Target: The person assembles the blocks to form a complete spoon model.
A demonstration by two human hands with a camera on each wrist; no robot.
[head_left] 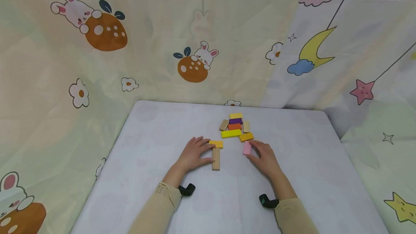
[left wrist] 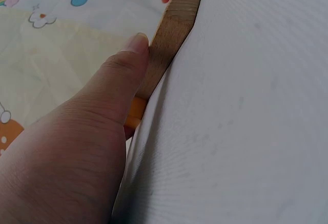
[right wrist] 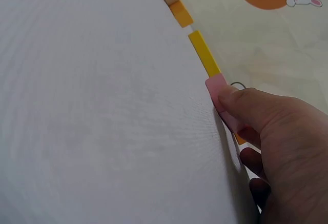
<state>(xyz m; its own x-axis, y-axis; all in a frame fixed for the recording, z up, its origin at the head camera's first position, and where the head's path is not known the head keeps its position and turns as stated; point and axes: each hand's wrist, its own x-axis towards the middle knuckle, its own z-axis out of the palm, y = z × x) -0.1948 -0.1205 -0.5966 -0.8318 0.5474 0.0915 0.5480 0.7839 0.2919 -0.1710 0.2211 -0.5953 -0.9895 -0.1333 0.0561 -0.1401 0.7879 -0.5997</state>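
In the head view my left hand point(head_left: 194, 154) rests at a plain wooden block point(head_left: 216, 161) and an orange-yellow block point(head_left: 218, 144), which lies across its far end. Its thumb touches the long side of the wooden block, and the fairly straight fingers reach to the orange-yellow one. The left wrist view shows the thumb point(left wrist: 137, 44) against the wooden block's side. My right hand point(head_left: 264, 156) pinches a pink block point(head_left: 247, 148) between thumb and fingers, low over the white table. Just beyond the pink block lies an orange block point(head_left: 246, 137).
A group of flat-lying blocks sits beyond the hands: a yellow block point(head_left: 231, 133), a red-orange block point(head_left: 234, 127), a purple block point(head_left: 235, 121), a far yellow block point(head_left: 235, 116) and two wooden ones at the sides. The white table point(head_left: 169, 122) meets a printed cloth at the back.
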